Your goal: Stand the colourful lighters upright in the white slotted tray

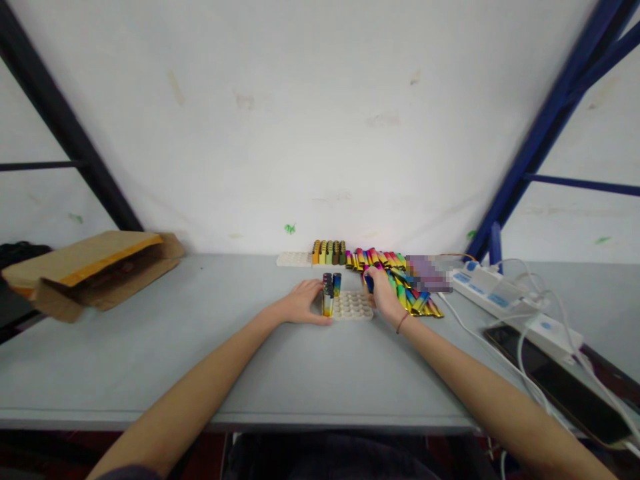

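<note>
A white tray with round holes point(356, 307) lies on the grey table in front of me. A few rainbow-coloured tubes point(330, 288) stand upright at its left end. My left hand point(300, 303) rests against the tray's left edge beside those tubes, fingers curled. My right hand point(383, 293) is closed on a dark blue tube at the tray's right edge. A pile of loose rainbow tubes point(400, 273) lies just behind and to the right of that hand.
A second white tray point(295, 259) with a row of yellow and green tubes point(329, 252) sits near the wall. An open cardboard box point(95, 270) lies at the left. A white power strip point(493, 290), cables and a dark phone point(560, 383) occupy the right.
</note>
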A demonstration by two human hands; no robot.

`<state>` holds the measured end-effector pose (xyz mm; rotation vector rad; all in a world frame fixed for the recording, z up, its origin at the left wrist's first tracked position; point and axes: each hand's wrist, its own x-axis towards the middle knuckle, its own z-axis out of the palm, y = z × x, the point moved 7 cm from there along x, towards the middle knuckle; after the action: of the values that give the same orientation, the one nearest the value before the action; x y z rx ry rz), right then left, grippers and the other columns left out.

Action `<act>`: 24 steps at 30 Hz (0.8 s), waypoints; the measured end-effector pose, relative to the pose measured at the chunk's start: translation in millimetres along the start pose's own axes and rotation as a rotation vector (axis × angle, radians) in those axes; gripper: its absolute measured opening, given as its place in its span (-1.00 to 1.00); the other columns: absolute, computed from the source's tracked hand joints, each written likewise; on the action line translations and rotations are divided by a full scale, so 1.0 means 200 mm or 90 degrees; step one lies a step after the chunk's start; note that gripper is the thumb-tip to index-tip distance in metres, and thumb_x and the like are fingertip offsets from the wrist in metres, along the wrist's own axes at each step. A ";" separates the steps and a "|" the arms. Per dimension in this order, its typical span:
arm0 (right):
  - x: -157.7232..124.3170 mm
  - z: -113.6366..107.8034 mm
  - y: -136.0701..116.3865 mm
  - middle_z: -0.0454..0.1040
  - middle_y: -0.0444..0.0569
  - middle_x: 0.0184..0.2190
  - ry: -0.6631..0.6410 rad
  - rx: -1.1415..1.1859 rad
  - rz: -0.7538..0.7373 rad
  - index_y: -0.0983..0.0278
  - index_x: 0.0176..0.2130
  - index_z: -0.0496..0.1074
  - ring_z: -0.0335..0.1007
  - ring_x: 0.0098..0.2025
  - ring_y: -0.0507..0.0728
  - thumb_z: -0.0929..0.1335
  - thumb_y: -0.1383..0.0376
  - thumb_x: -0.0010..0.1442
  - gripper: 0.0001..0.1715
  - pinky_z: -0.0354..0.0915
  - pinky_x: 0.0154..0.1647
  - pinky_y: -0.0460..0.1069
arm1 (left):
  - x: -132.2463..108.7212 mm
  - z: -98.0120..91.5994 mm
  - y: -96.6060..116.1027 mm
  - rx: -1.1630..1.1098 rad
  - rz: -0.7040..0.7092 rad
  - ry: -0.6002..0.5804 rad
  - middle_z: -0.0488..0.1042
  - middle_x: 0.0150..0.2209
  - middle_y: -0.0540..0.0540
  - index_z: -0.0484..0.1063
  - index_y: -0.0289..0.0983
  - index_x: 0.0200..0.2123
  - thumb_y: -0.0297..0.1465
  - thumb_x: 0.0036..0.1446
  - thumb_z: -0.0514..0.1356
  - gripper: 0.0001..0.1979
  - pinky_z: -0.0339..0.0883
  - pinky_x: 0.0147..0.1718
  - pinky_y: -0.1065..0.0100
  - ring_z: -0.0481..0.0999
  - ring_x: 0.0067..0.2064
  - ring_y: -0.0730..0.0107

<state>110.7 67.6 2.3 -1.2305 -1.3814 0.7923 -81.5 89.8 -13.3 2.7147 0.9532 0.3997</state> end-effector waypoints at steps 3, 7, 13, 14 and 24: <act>-0.04 0.00 -0.10 0.24 -0.16 -0.53 -0.004 -0.079 -0.084 0.16 -0.38 0.17 0.22 -0.45 0.09 0.16 0.04 0.25 -0.71 0.20 -0.44 -0.04 | 0.00 0.00 0.00 0.008 -0.001 -0.001 0.27 0.15 -0.31 0.20 -0.33 0.16 0.11 -0.12 0.30 -0.10 0.08 0.17 0.02 0.25 0.16 -0.13; -0.11 0.07 -0.22 0.29 -0.16 -0.49 -0.101 -0.190 -0.180 0.18 -0.28 0.22 0.26 -0.43 0.08 0.22 0.15 0.26 -0.84 0.21 -0.36 -0.03 | 0.00 0.00 0.01 0.005 0.005 0.005 0.29 0.14 -0.29 0.20 -0.30 0.16 0.10 -0.12 0.30 -0.12 0.09 0.15 0.01 0.27 0.14 -0.12; -0.17 0.14 -0.28 0.47 0.04 -0.22 -0.153 -0.209 -0.328 0.24 -0.13 0.38 0.38 -0.23 0.13 0.27 0.18 0.25 -0.77 0.31 -0.17 0.03 | -0.01 0.00 0.00 -0.015 0.011 0.023 0.31 0.13 -0.25 0.21 -0.25 0.16 0.09 -0.13 0.31 -0.14 0.11 0.14 0.02 0.29 0.13 -0.11; -0.16 0.15 -0.26 0.48 0.03 -0.22 -0.154 -0.209 -0.321 0.24 -0.12 0.39 0.40 -0.25 0.12 0.26 0.20 0.26 -0.76 0.32 -0.19 0.03 | -0.01 0.00 0.01 -0.015 0.013 0.023 0.31 0.13 -0.25 0.21 -0.25 0.16 0.09 -0.13 0.31 -0.13 0.11 0.14 0.02 0.29 0.12 -0.10; -0.13 0.16 -0.20 0.53 -0.02 -0.31 -0.119 -0.374 -0.300 0.21 -0.05 0.37 0.46 -0.31 0.12 0.26 0.21 0.28 -0.74 0.34 -0.25 -0.01 | 0.00 0.00 0.00 -0.009 0.008 0.018 0.30 0.13 -0.29 0.22 -0.29 0.14 0.09 -0.13 0.31 -0.13 0.10 0.14 0.00 0.28 0.13 -0.12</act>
<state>66.9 37.6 26.1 -1.1999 -2.0504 0.1704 -82.3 90.0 -14.3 2.7108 0.9386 0.4459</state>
